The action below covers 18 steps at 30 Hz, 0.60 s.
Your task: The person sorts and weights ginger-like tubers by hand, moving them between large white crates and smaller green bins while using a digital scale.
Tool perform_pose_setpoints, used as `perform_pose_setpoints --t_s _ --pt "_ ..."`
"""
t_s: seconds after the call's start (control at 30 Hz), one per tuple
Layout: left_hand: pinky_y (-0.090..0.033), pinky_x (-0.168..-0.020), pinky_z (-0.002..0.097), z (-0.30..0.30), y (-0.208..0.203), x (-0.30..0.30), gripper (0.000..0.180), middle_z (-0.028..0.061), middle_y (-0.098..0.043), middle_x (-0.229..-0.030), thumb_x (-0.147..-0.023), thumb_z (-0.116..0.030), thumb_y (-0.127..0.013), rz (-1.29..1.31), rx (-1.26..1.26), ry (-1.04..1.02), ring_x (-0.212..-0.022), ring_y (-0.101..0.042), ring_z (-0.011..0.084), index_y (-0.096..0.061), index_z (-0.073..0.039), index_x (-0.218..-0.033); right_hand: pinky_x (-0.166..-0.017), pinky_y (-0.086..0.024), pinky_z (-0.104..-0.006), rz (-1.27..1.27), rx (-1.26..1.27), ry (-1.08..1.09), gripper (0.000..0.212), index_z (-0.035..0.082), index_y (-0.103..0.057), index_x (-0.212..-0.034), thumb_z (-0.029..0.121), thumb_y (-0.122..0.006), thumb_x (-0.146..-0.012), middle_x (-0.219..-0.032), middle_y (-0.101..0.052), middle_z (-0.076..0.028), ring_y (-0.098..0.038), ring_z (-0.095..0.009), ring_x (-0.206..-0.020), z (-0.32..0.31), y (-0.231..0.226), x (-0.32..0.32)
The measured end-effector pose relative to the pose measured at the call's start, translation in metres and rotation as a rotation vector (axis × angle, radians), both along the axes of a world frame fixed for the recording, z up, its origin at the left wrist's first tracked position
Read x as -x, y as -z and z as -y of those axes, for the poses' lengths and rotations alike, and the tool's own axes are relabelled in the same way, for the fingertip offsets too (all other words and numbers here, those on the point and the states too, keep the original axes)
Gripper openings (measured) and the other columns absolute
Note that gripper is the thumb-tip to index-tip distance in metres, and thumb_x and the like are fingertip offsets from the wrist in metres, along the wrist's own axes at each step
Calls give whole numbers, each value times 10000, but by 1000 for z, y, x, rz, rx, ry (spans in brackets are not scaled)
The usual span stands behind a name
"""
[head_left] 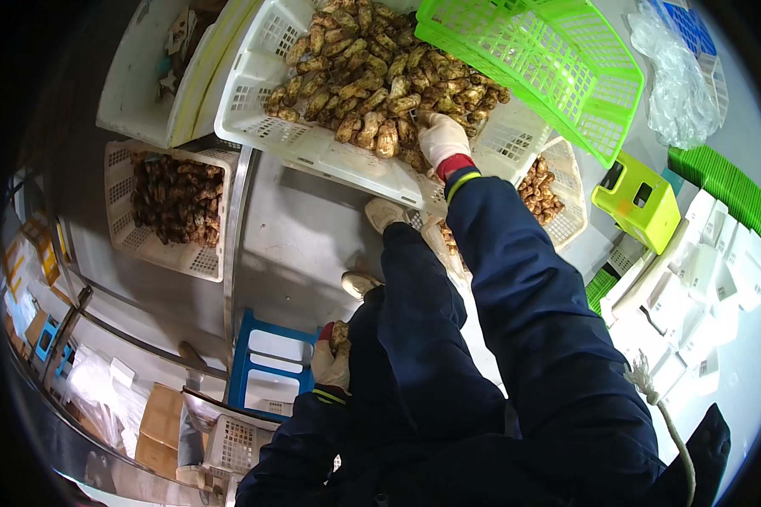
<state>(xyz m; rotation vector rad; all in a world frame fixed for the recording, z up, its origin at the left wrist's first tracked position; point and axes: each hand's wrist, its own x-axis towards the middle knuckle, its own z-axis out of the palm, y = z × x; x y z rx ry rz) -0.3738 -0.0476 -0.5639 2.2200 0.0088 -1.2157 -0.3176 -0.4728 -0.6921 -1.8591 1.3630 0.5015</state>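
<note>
My right hand (445,140), in a white glove, reaches to the near edge of a heap of stubby, oblong yellow-brown pieces (380,84). Its fingers are curled down at the pieces, and what they hold is hidden. The heap lies in a big white perforated crate (313,152) tilted in front of me. Low by my left thigh, my left hand (331,367), also gloved, is closed around one brown-yellow oblong piece (340,336). I cannot tell exactly what kind these pieces are.
A bright green basket (524,63) overhangs the crate's right side. Darker brown pieces fill a white crate (120,203) on the left; another crate (575,198) stands right. A blue stool (240,363) is beside my left hand. White boxes (693,262) and a yellow-green container (638,201) lie right.
</note>
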Motion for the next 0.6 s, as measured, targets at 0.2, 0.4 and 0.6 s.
perform_pose_setpoints --t_s 0.2,0.4,0.6 --pt "-463 -823 342 6 4 -4 371 143 -620 -1020 -876 -149 -613 11 18 65 -909 -597 254 -542 -14 -1214 -713 -524 -309 276 -99 -405 265 0 -641 -1084 32 -524 -848 -1080 -666 -112 -670 -196 -871 62 61 -8" --pt "-461 -854 336 -20 5 6 376 131 -614 -1067 -883 -126 -609 0 -20 -51 -935 -594 244 -532 -2 -1230 -849 -518 -342 20 -54 -302 345 69 -660 -1111 185 -640 -787 -1118 -643 -182 -646 -282 -991 19 20 -31" --pt "-464 -846 330 7 3 4 408 128 -614 -1066 -889 -211 -636 -45 26 -11 -939 -595 239 -538 -4 -1226 -852 -497 -403 -25 205 -418 443 79 -594 -1148 216 -681 -736 -1096 -640 -181 -609 -350 -1013 11 27 -4"
